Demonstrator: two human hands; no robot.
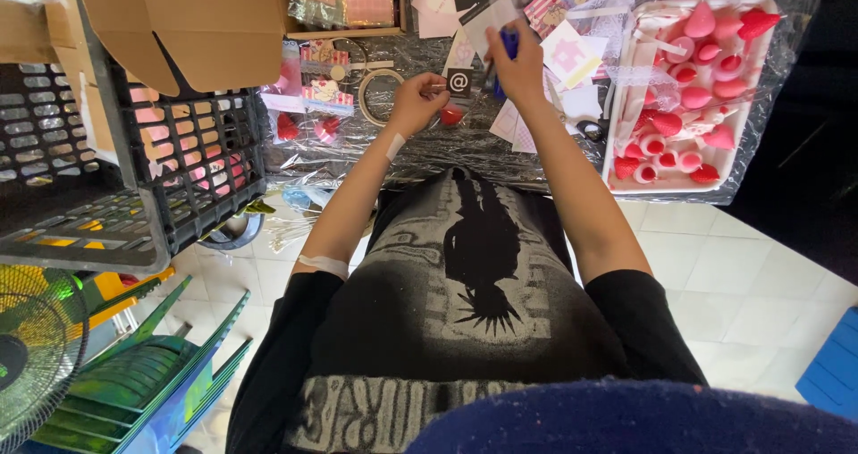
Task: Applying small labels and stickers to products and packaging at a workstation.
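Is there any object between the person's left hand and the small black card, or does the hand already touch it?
Nothing visible stands between them. The left hand already touches the small black card at its left edge, above the plastic-covered table. The right hand is beside it, holding a blue object.

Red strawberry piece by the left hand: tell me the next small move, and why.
Probably lower the left hand slightly and pick up the red strawberry piece. It lies loose on the plastic-covered table, just below that hand, which seems to pinch only a small black card. The right hand is busy holding a blue item and a clear sleeve.
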